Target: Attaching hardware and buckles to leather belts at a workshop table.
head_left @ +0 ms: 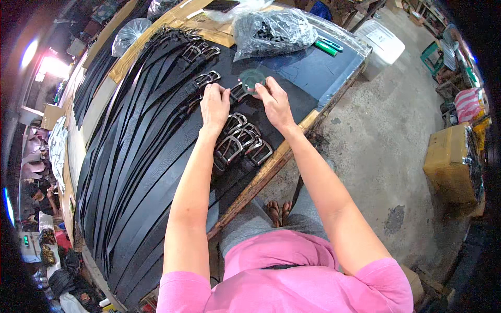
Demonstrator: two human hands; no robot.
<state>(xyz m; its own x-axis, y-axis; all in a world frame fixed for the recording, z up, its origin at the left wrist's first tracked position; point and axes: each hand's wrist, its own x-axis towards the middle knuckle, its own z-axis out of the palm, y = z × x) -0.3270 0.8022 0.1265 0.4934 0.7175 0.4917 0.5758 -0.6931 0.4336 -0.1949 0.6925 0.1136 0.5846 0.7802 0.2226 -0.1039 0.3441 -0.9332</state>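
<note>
Many black belts [141,130] lie fanned across the table, their metal buckles at the right ends. My left hand [215,107] is closed over a black belt, its fingertips curled down and partly hidden. Between my hands, a buckle [240,93] pokes out. My right hand [276,107] pinches a greenish, see-through round roll [252,79] by its near edge, thumb and fingers together. Another buckle [207,78] rests just beyond my left fingertips. Nearer to me, a cluster of silver buckles [242,138] lies below both hands.
A clear plastic bag of small black pieces [274,31] sits at the table's far side, beside a green-handled tool [326,48]. The wooden table edge [261,177] runs diagonally in front of me. A white container [380,44] and a cardboard box [449,164] stand to the right.
</note>
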